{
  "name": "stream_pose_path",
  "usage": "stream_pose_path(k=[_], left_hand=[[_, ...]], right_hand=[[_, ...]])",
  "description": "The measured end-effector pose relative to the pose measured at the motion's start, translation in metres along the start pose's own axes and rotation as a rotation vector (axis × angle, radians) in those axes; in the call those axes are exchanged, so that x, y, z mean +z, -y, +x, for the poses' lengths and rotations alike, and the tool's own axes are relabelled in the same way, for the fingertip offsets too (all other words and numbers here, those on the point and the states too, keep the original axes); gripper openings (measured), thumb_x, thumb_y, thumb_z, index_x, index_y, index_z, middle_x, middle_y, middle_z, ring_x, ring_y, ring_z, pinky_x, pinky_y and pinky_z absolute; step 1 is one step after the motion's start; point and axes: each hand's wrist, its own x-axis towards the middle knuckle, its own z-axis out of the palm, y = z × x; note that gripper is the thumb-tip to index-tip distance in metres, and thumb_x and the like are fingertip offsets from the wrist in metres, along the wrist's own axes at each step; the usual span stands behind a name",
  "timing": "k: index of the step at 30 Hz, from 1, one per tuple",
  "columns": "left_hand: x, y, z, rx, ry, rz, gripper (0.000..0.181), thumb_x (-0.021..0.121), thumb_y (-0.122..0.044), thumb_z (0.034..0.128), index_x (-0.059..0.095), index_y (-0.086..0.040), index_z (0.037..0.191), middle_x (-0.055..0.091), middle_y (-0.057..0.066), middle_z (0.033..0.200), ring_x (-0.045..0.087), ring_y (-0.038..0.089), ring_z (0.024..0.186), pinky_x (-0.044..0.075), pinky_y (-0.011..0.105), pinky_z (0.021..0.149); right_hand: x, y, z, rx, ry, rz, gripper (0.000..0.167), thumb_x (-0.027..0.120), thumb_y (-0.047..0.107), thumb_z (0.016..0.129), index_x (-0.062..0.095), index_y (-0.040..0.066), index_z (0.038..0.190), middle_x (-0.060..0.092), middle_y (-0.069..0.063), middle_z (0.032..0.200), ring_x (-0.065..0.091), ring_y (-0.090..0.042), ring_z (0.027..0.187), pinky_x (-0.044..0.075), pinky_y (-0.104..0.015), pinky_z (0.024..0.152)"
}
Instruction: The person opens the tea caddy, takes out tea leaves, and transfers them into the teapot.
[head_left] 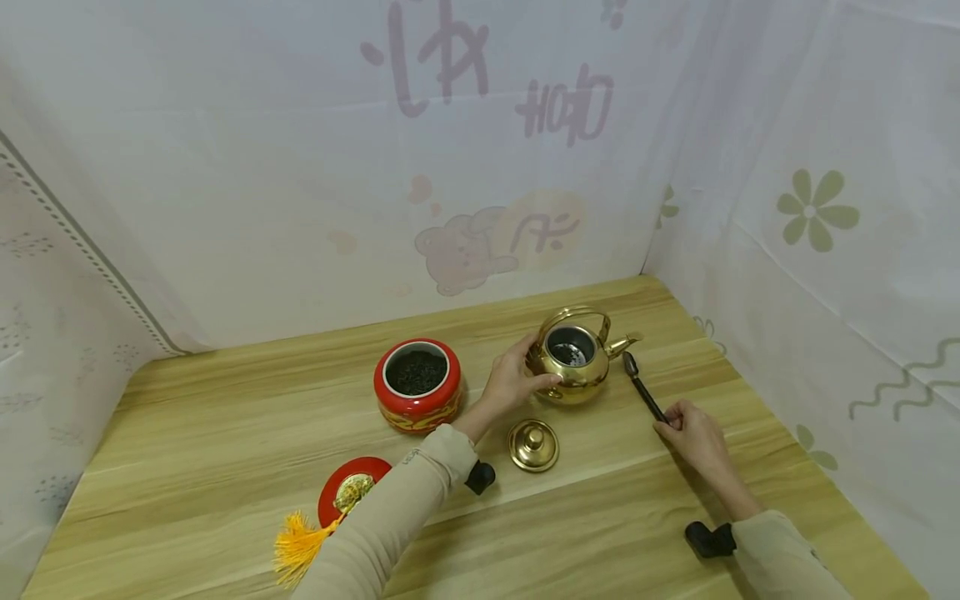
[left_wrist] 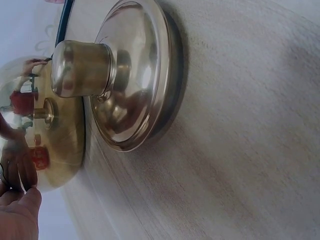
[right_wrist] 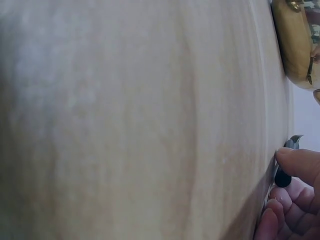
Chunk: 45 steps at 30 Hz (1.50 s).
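Observation:
A gold teapot (head_left: 576, 387) with a raised handle and a spout pointing right stands uncovered, some dark bits inside. My left hand (head_left: 512, 382) holds its left side, the thumb across the front; in the left wrist view only part of that hand (left_wrist: 20, 215) shows beside the shiny pot (left_wrist: 65, 155). Right of the pot, my right hand (head_left: 696, 440) pinches the dark handle of a small tea scoop (head_left: 647, 396), whose head lies near the spout. The right wrist view shows thumb and fingers around the handle's black end (right_wrist: 283, 178). In front of the pot rests its gold lid (head_left: 533, 446).
A red jar (head_left: 416, 408) full of dark tea leaves (head_left: 417, 372) stands left of the pot. Nearer, partly behind my left sleeve, lies a red lid (head_left: 332, 492) with a yellow tassel (head_left: 297, 546). Printed cloth walls (head_left: 300, 167) border the wooden table (head_left: 225, 433).

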Motion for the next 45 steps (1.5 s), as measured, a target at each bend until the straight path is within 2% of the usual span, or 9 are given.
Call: stream_pose_path(k=[11,18,23,26,33,36,38,45], left_hand=[[0.001,0.002,0.001,-0.004,-0.003,-0.006,0.081,0.08,-0.024,0.074,0.04,-0.008,0.143,0.046,0.008,0.142,0.041,0.024,0.133,0.032,0.037,0.111],[0.001,0.003,0.001,0.001,-0.003,-0.016,0.081,0.081,-0.022,0.0733,0.04,-0.009,0.142,0.047,0.007,0.142,0.041,0.023,0.133,0.032,0.037,0.111],[0.001,0.003,0.002,-0.001,-0.001,-0.004,0.081,0.08,-0.024,0.074,0.039,-0.01,0.143,0.046,0.007,0.143,0.04,0.023,0.133,0.032,0.037,0.111],[0.0,0.003,0.002,-0.001,-0.002,0.003,0.082,0.08,-0.024,0.0745,0.039,-0.009,0.143,0.046,0.007,0.143,0.04,0.024,0.133,0.032,0.038,0.111],[0.0,0.002,0.002,0.003,-0.006,0.003,0.082,0.081,-0.024,0.0733,0.04,-0.01,0.143,0.048,0.007,0.141,0.042,0.024,0.132,0.035,0.038,0.109],[0.0,0.002,0.001,0.001,-0.006,0.009,0.082,0.081,-0.025,0.0738,0.04,-0.008,0.143,0.047,0.008,0.142,0.041,0.024,0.132,0.035,0.037,0.109],[0.0,0.001,0.001,-0.004,-0.006,0.012,0.082,0.08,-0.026,0.0744,0.039,-0.008,0.143,0.046,0.008,0.143,0.041,0.024,0.133,0.034,0.038,0.11],[-0.001,0.0,0.001,-0.003,-0.004,0.028,0.081,0.08,-0.027,0.0748,0.04,-0.009,0.143,0.046,0.007,0.143,0.041,0.023,0.133,0.032,0.039,0.111]], right_hand=[[-0.003,0.001,0.001,-0.002,0.034,0.018,0.023,0.07,0.01,0.083,0.057,-0.008,0.088,0.057,-0.01,0.071,0.049,-0.016,0.061,0.037,-0.023,0.05],[-0.004,0.002,-0.003,-0.001,0.013,0.034,0.024,0.07,0.01,0.082,0.058,-0.008,0.092,0.057,-0.009,0.074,0.049,-0.016,0.063,0.039,-0.023,0.052],[-0.004,0.012,0.001,-0.068,-0.089,0.055,0.024,0.073,0.008,0.08,0.061,-0.009,0.093,0.059,-0.01,0.074,0.055,-0.017,0.064,0.043,-0.021,0.052],[-0.003,0.026,0.004,-0.122,-0.139,0.075,0.022,0.074,0.005,0.078,0.063,-0.008,0.091,0.059,-0.008,0.071,0.054,-0.012,0.06,0.044,-0.019,0.049],[0.005,0.055,0.006,-0.249,-0.168,0.197,0.016,0.075,-0.002,0.076,0.064,-0.006,0.087,0.057,-0.003,0.067,0.045,0.002,0.057,0.043,-0.017,0.047],[0.014,0.064,0.005,-0.297,-0.142,0.26,0.018,0.075,-0.003,0.074,0.064,-0.005,0.087,0.058,-0.002,0.067,0.047,0.002,0.058,0.044,-0.017,0.049],[0.021,0.071,0.005,-0.31,-0.097,0.291,0.018,0.075,-0.001,0.075,0.064,-0.004,0.088,0.058,-0.001,0.068,0.048,0.001,0.059,0.045,-0.018,0.05],[0.045,0.094,-0.001,-0.299,0.158,0.441,0.023,0.074,0.006,0.078,0.063,-0.004,0.095,0.06,-0.002,0.074,0.052,-0.002,0.064,0.049,-0.019,0.057]])
